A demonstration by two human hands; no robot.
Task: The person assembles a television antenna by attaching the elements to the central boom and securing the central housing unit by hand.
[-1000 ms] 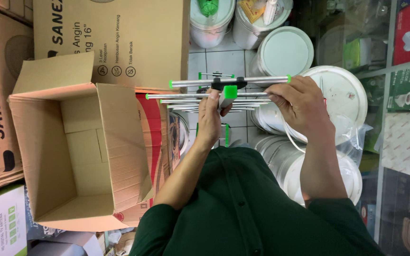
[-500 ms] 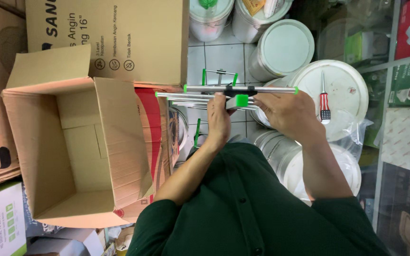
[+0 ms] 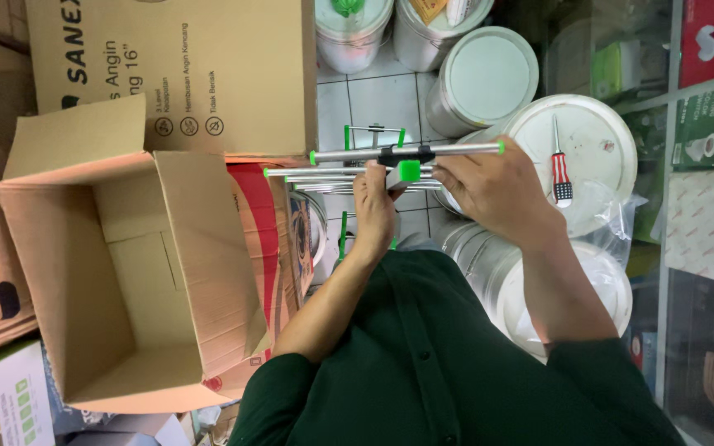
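I hold a metal antenna-like frame (image 3: pixel 349 172) of several silver rods with green end caps and a black centre clamp, in front of my chest. My left hand (image 3: pixel 373 206) grips the rods near a green plastic knob (image 3: pixel 409 171). My right hand (image 3: pixel 493 190) holds the same frame from the right side, fingers wrapped around the rods just under the black clamp. The frame lies roughly level, its rods pointing left towards the open box.
An open, empty cardboard box (image 3: pixel 126 272) stands at my left, with closed cartons (image 3: pixel 175 74) behind it. Round tins and white-lidded buckets (image 3: pixel 588 157) crowd the tiled floor to the right; a red-striped screwdriver (image 3: pixel 561 169) lies on one lid. Shelves of boxed goods (image 3: pixel 708 124) line the right edge.
The frame has shifted slightly right and further from me in view. Both hands kept their hold on it, and the screwdriver on the lid has come into view.
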